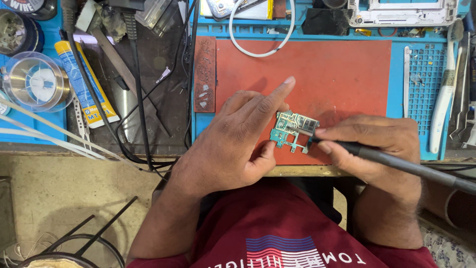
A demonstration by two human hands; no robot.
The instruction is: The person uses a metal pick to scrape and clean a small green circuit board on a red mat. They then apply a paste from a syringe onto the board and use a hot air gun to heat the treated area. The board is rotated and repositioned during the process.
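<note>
Item: small green printed circuit board (294, 130), irregular in outline with metal shields on top, lying flat on our red rubber work mat (337, 74) near the mat's front edge, about midway along it.

Our left hand (243, 141) — resting on the mat's front left part, fingers curled, thumb against the board's left edge and the index finger stretched out straight toward the mat's middle. It pins the board rather than closing round it.

Our right hand (377, 146) — closed in a pen grip on a slim black handled tool (396, 164), whose tip meets the board's right edge; the handle runs off toward the bench's front right corner. Whether the tip actually touches the board we cannot tell.

Surroundings, by position:
- Blue silicone tray (396, 99) framing the red mat, with a gridded section on its right side.
- White toothbrush (445, 94) lying lengthwise along the tray's right edge, metal tweezers (463, 99) just beside it.
- White cable loop (263, 34) at the mat's back edge.
- White phone frame (401, 12) at the bench's back right corner.
- Narrow brown strip (205, 74) along the mat's left edge.
- Yellow and blue tube (84, 82) on the bench's left part, next to a clear plastic spool (34, 82).
- Black cables (139, 109) crossing the dark surface left of the tray — they run over the bench's front edge.
</note>
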